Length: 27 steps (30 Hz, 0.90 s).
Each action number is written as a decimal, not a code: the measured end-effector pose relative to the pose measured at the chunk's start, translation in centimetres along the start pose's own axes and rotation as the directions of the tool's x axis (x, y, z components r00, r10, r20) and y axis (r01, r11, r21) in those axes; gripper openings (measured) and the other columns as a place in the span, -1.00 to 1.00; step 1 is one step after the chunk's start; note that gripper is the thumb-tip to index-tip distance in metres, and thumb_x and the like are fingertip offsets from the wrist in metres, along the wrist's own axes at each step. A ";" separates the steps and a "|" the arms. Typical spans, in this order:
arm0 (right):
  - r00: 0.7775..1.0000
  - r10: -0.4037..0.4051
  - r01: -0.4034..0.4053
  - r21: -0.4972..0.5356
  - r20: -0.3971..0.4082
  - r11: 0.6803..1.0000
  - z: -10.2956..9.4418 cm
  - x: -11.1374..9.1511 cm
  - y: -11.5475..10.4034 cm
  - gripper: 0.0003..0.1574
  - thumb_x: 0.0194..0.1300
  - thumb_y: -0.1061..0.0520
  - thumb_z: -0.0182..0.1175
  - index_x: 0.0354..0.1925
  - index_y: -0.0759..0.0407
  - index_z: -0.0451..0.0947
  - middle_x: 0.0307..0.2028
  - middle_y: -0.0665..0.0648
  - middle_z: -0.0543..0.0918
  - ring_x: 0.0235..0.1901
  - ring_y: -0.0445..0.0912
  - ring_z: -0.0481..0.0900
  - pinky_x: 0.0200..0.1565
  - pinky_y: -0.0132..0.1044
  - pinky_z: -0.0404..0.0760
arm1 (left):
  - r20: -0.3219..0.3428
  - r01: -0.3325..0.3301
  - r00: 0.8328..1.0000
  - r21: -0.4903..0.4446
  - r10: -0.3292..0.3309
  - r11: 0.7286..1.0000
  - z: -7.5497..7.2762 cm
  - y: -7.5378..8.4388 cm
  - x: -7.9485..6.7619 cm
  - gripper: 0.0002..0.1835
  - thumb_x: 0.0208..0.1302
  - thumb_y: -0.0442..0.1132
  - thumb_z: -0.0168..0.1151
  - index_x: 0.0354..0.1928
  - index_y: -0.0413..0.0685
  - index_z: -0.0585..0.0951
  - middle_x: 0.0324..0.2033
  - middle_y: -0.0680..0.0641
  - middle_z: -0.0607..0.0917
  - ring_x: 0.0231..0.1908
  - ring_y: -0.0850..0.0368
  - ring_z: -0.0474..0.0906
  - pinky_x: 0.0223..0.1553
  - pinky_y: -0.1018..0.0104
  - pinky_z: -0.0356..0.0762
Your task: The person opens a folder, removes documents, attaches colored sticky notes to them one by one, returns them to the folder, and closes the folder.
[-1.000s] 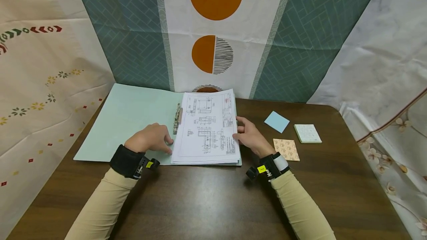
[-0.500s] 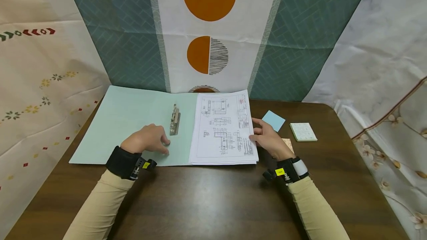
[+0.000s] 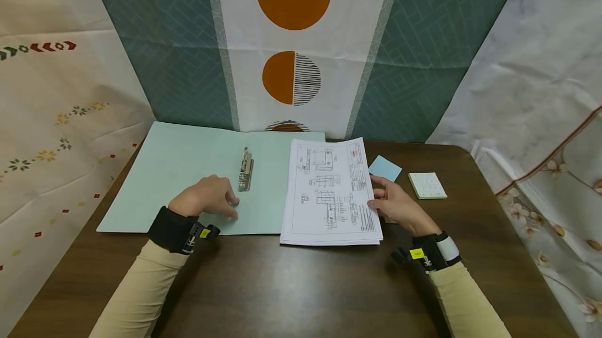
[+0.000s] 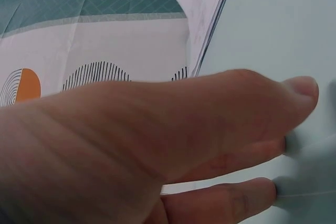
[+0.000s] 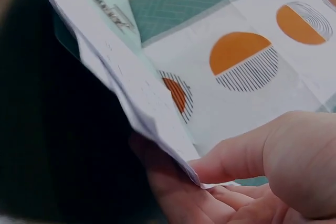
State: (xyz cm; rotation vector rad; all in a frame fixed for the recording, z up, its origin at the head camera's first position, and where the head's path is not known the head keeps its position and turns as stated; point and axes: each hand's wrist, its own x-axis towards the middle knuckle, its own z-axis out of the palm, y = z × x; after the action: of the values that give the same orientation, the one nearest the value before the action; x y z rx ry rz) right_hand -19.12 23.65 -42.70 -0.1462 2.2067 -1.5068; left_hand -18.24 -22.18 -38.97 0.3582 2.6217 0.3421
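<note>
A stack of printed paper sheets [image 3: 315, 212] with technical drawings overlaps the right part of an open pale green folder [image 3: 188, 155]. My right hand [image 3: 400, 205] pinches the stack's right edge, thumb on top and fingers underneath, as the right wrist view shows on the paper edge [image 5: 157, 135]. The metal clip [image 3: 246, 170] in the folder stands bare of paper. My left hand [image 3: 207, 197] rests on the folder left of the clip. In the left wrist view its thumb [image 4: 236, 103] and fingertips touch the green surface.
On the brown table [image 3: 282, 291], right of the papers, are a blue square of paper [image 3: 384, 167] and a small white pad [image 3: 427, 185]. A patterned beige square is mostly hidden under the right hand. Patterned cloth [image 3: 188, 40] hangs behind the table.
My right hand has drawn the paper stack rightward off the clip and then toward the table's front, past the folder's edge. The left hand stays in place on the folder.
</note>
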 end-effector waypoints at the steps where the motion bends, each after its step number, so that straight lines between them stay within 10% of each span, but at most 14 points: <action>1: 1.000 0.006 -0.006 -0.007 0.006 1.000 0.1 -0.2 0.1 0.06 0.67 0.36 0.12 0.84 0.28 -0.21 0.35 0.48 0.72 0.03 -0.04 0.88 0.00 -0.27 0.82 | 0.001 -0.001 1.000 0.002 0.001 1.000 0.0 0.0 0.0 -0.51 0.27 -0.08 0.68 0.15 -0.20 0.87 0.22 -0.35 0.85 -0.26 0.06 0.56 -0.27 0.26 0.55; 21: 0.997 0.037 -0.027 -0.152 0.062 0.988 1.6 -1.6 0.5 -0.01 0.64 0.33 0.18 0.76 0.54 -0.10 0.22 0.48 0.73 0.04 0.08 0.88 0.05 -0.05 0.90 | -0.016 -0.007 1.000 0.021 0.008 1.000 0.3 0.1 0.0 -0.54 0.27 -0.06 0.67 0.12 -0.17 0.89 0.21 -0.34 0.85 -0.25 0.06 0.56 -0.29 0.26 0.53; 27: 0.988 -0.087 0.022 -0.442 -0.128 0.897 0.2 -2.9 -1.6 0.12 0.64 0.01 0.32 0.74 0.55 -0.01 0.03 0.39 0.78 -0.18 0.03 0.91 -0.19 -0.20 0.78 | -0.019 -0.013 1.000 0.025 0.013 1.000 0.2 0.2 -0.1 -0.53 0.29 -0.04 0.66 0.13 -0.18 0.88 0.22 -0.35 0.85 -0.28 0.06 0.52 -0.31 0.28 0.46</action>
State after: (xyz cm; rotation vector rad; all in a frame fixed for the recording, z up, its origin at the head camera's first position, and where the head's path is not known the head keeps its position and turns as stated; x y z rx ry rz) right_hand -16.79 23.84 -40.38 -0.2501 2.6541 -1.0459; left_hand -18.05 -22.02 -39.08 0.3825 2.6450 0.3192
